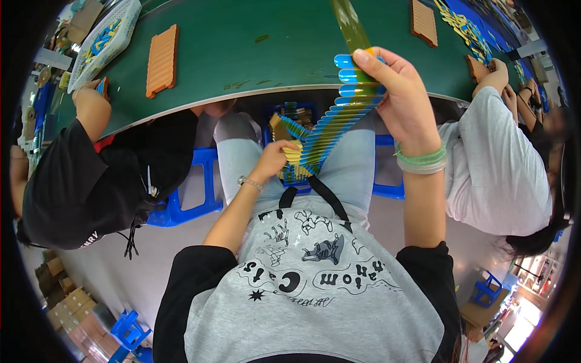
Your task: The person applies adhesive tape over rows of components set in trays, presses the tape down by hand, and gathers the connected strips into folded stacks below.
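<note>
Right hand (407,97): thumb and fingers pinched together on the upper end of a slat strip (339,124). Left hand (275,158): fingers clamped on the same strip's lower, yellow end.

Table (242,36): green, pale-edged, across the upper view.

Co-workers, two: one in black (72,181) at left, one in light grey (496,160) at right, each with a hand at the table.

Stool (209,181): blue, beside the wearer's leg at left.

Basket (121,45): white, latticed, on the table at upper left, containing blue and yellow pieces.

Slat strip: rounded blue and yellow pieces in an overlapping row, held at a slant above the lap, in front of the table edge; a translucent yellow-green tape (349,24) runs along it and past its upper end.

Ridged blocks, two: orange-brown; one (162,61) at left on the table, one (423,23) at upper right.

Further pieces (290,125): blue and yellow, below the table edge, between the knees.

Wristbands (420,158): pale green, on the right wrist.
</note>
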`<act>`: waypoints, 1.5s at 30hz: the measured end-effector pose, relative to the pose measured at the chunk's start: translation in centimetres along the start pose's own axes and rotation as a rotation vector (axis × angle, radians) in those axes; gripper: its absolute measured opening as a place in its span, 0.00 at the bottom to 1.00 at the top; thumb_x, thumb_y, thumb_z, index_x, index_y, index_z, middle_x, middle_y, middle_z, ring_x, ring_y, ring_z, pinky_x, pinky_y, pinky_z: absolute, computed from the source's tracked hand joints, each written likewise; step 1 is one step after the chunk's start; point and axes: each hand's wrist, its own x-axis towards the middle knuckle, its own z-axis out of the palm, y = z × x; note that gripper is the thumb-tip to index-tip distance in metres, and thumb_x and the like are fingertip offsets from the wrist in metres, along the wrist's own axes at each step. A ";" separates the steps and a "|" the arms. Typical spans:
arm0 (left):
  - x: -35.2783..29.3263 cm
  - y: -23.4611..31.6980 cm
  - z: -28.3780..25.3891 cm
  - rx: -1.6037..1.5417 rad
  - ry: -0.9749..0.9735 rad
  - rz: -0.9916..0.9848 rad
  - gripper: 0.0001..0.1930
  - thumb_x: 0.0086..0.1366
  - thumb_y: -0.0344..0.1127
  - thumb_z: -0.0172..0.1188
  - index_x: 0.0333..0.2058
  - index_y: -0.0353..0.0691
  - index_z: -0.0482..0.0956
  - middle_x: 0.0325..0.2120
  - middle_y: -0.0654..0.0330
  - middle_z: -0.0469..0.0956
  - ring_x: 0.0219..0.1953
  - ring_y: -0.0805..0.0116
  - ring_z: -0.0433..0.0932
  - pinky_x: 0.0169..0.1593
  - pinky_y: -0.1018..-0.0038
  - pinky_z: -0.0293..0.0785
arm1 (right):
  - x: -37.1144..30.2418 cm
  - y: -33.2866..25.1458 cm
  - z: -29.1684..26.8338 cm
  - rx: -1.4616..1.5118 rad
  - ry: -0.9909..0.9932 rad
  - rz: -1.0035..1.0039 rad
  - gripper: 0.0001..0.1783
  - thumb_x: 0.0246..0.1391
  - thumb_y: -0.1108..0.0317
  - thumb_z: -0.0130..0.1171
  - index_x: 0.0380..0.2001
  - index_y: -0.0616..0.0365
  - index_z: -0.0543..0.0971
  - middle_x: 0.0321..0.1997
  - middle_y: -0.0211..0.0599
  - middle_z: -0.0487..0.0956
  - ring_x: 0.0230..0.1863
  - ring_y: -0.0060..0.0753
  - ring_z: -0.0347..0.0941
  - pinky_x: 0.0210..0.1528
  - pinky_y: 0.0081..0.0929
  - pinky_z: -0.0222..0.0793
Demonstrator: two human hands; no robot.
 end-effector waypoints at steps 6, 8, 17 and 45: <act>-1.4 -3.3 3.5 -0.250 0.067 -0.593 0.09 0.63 0.30 0.53 0.42 0.41 0.76 0.37 0.61 0.81 0.37 0.73 0.78 0.38 0.80 0.72 | -1.4 4.0 -0.5 0.020 0.035 0.103 0.11 0.56 0.62 0.63 0.34 0.60 0.78 0.30 0.27 0.80 0.30 0.14 0.73 0.34 0.13 0.67; -1.4 -5.5 3.7 -0.174 -0.055 -0.531 0.08 0.65 0.36 0.53 0.42 0.47 0.77 0.35 0.63 0.81 0.38 0.73 0.78 0.40 0.77 0.72 | -2.2 5.0 -0.3 0.055 0.045 0.120 0.11 0.57 0.63 0.62 0.35 0.60 0.78 0.30 0.27 0.80 0.31 0.13 0.73 0.34 0.14 0.67; -1.8 -5.2 2.5 -0.459 0.381 -0.443 0.18 0.64 0.32 0.54 0.52 0.42 0.64 0.34 0.60 0.78 0.32 0.74 0.77 0.32 0.78 0.74 | -3.0 8.4 -0.9 0.070 0.056 0.110 0.10 0.58 0.63 0.61 0.35 0.59 0.79 0.31 0.25 0.80 0.30 0.12 0.73 0.34 0.14 0.67; -5.6 -5.9 2.0 -0.464 0.347 -0.200 0.18 0.63 0.31 0.54 0.53 0.38 0.67 0.36 0.59 0.79 0.36 0.75 0.78 0.39 0.80 0.75 | -2.3 13.5 0.4 0.026 0.114 0.052 0.09 0.58 0.64 0.60 0.33 0.59 0.79 0.28 0.26 0.80 0.28 0.14 0.73 0.32 0.15 0.67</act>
